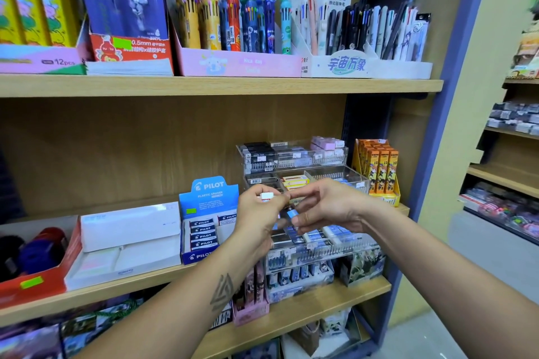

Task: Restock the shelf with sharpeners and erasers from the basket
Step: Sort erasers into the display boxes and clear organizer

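The left hand [259,210] is raised in front of the middle shelf [291,312], fingers curled around a small white eraser [267,196] whose end pokes out between thumb and forefinger; a red stripe shows on it. Close beside it, the right hand [329,210] pinches a blue-sleeved eraser [291,214] between thumb and fingertips, the piece lying in the narrow gap between the two hands. More small dark and blue pieces seem to sit low in the left palm, but they are too blurred to tell apart. Both hands hover just above the lowest tier of a clear acrylic rack [320,248], where blue and white erasers lie in a row behind a slotted front wall. The rack's upper tiers [291,157] hold black, white and pink packs in separate compartments, and one compartment at the right of the middle tier looks bare. Left of the rack stands a blue Pilot box [208,218] with black-sleeved erasers stacked at its left side. Further left lie white boxes [128,239] and a red tray [38,280] with dark round items. Right of the rack stands an orange pencil display [377,172]. The shelf above carries novelty pens [233,17] in a pink carton and a white pen carton [367,64]. The basket is not in view.
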`<action>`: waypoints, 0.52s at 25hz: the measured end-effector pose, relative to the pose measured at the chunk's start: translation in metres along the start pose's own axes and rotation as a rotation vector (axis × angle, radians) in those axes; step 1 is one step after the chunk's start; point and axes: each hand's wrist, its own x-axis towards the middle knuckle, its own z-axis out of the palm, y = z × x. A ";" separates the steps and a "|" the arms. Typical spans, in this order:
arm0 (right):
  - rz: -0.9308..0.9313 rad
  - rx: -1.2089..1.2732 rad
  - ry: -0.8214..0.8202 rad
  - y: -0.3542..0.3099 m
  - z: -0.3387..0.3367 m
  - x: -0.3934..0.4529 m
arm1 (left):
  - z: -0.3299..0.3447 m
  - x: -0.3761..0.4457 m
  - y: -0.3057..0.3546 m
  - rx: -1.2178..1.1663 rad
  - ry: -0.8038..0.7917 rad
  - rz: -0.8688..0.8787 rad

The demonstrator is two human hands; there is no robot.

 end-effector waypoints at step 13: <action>-0.155 0.084 0.418 0.020 -0.012 0.007 | 0.006 -0.010 0.006 -0.021 -0.120 -0.157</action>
